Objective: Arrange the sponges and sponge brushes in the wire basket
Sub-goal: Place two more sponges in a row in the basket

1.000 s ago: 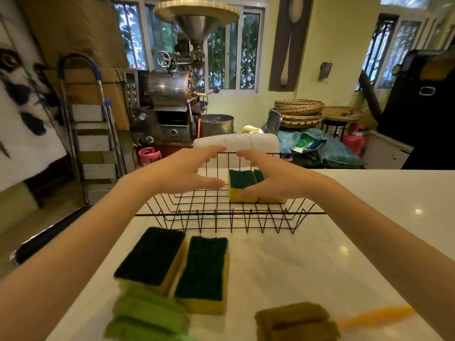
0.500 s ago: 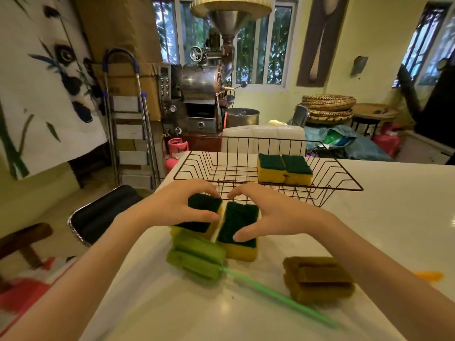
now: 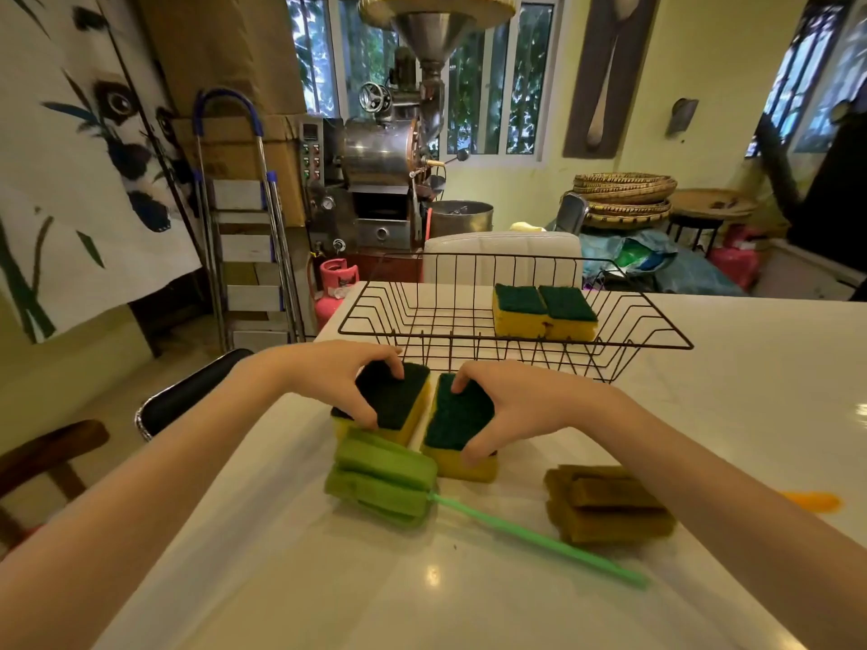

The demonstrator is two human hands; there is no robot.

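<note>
Since foam brushes nearest you are light and floppy, lift them by the stem. Beyond, your left hand and right hand each pinch a soft sponge across its yellow sides; the wire basket behind holds two.

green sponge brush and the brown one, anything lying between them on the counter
In the head view, only bare counter and the green sponge brush's own handle lie before the brown sponge brush.

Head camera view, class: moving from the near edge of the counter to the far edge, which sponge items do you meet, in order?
Green sponge brush → two sponges under the hands, left and right → pair of sponges in the wire basket.
</note>
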